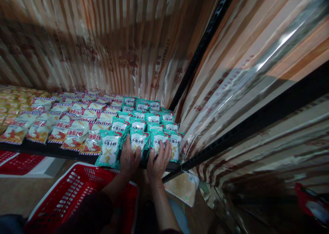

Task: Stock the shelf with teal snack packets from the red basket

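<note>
Rows of teal snack packets (144, 121) lie flat on a low dark shelf (38, 147). My left hand (129, 158) rests at the shelf's front edge with its fingers curled over a front-row teal packet (138, 140). Beside it, my right hand (158, 160) lies with fingers spread on the neighbouring teal packet (157, 139). Another teal packet (110, 151) overhangs the shelf edge just left of my left hand. Both forearms reach up from the bottom of the view.
White, red and blue snack packets (72, 124) fill the shelf to the left. A red plastic basket (77, 193) sits on the floor below my arms. Striped shiny plastic curtains (244, 90) hang behind and to the right. A flat pale bag (183, 186) lies on the floor.
</note>
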{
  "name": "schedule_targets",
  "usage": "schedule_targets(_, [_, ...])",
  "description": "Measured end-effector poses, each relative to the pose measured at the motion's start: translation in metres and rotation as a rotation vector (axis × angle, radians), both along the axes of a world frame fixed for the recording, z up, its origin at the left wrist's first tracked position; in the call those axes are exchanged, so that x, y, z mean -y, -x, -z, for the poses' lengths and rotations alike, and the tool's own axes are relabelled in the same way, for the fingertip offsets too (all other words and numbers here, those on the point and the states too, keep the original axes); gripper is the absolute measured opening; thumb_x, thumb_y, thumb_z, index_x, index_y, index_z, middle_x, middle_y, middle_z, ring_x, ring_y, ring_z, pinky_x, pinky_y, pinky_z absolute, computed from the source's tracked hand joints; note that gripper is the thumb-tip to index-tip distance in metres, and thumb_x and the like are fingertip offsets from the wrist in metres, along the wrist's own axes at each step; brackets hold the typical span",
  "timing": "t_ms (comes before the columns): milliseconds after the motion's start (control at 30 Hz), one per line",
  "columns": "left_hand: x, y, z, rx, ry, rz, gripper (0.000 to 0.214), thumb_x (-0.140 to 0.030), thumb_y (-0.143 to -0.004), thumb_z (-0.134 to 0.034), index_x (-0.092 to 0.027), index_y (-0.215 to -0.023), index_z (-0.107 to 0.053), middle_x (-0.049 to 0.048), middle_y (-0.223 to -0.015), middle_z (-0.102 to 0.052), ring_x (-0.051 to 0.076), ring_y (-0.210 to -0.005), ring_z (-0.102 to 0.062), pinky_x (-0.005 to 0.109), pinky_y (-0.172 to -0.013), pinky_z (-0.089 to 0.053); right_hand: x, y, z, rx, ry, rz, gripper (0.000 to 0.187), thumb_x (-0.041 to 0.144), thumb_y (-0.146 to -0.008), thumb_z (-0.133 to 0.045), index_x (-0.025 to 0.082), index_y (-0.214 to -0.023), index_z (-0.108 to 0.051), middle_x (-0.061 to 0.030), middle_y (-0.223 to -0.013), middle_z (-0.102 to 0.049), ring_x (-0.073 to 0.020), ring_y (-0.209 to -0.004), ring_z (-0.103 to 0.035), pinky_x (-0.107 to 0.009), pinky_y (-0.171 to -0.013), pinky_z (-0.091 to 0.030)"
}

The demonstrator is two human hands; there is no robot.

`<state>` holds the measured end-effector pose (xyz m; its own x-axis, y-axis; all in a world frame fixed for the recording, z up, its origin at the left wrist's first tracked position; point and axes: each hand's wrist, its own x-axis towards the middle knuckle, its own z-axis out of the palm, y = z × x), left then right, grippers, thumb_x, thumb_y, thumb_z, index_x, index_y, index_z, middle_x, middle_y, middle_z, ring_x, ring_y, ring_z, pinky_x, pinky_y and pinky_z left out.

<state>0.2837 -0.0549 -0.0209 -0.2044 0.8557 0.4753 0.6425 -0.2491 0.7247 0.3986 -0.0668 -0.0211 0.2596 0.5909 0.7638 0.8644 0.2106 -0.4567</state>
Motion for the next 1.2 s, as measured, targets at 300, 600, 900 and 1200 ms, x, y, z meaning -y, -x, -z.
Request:
schedule_targets(300, [-0.0032, -0.0010, -0.0082, 0.005, 0.022, -0.031, 0.067, -0.040, -0.088, -0.041, 0.000, -0.140, -0.028, 0.0264, -0.136, -0.045, 0.033, -0.128, -0.044, 0.049, -0.104, -0.036, 0.0003, 0.0001, 0.0001, -0.009, -0.007, 0.017, 0.045, 0.030, -0.094, -0.039, 0.012, -0.135, -0.040, -0.0208, -0.145, -0.034, -0.0311, -0.138, -0.025, -0.058, -0.103, -0.032])
schedule_targets(600, [-0.0043, -0.0062, -0.0026, 0.108, -0.035, -0.083, 0.058, -0.037, -0.090, -0.040, -0.004, -0.138, -0.034, 0.0238, -0.134, -0.048, 0.031, -0.126, -0.046, 0.048, -0.104, -0.038, -0.0007, -0.0003, 0.0034, -0.009, -0.008, 0.028, 0.044, 0.030, -0.094, -0.039, 0.012, -0.135, -0.041, -0.0226, -0.145, -0.032, -0.0321, -0.138, -0.025, -0.059, -0.101, -0.033])
schedule_targets(900, [-0.0036, -0.0058, -0.0014, 0.167, -0.138, -0.147, 0.053, -0.035, -0.091, -0.041, -0.011, -0.137, -0.036, 0.0197, -0.131, -0.050, 0.029, -0.124, -0.047, 0.048, -0.102, -0.040, -0.0002, 0.0010, 0.0037, -0.051, 0.013, 0.022, 0.046, 0.031, -0.095, -0.037, 0.013, -0.136, -0.037, -0.0219, -0.146, -0.031, -0.0311, -0.138, -0.025, -0.059, -0.103, -0.032])
schedule_targets(1200, [-0.0023, -0.0088, -0.0092, 0.132, 0.047, -0.135, 0.069, -0.043, -0.087, -0.046, -0.006, -0.142, -0.026, 0.0237, -0.139, -0.042, 0.034, -0.129, -0.043, 0.048, -0.103, -0.039, 0.0013, 0.0001, 0.0026, -0.036, 0.012, 0.051, 0.047, 0.035, -0.094, -0.041, 0.012, -0.134, -0.040, -0.0224, -0.146, -0.031, -0.0315, -0.137, -0.024, -0.058, -0.103, -0.031])
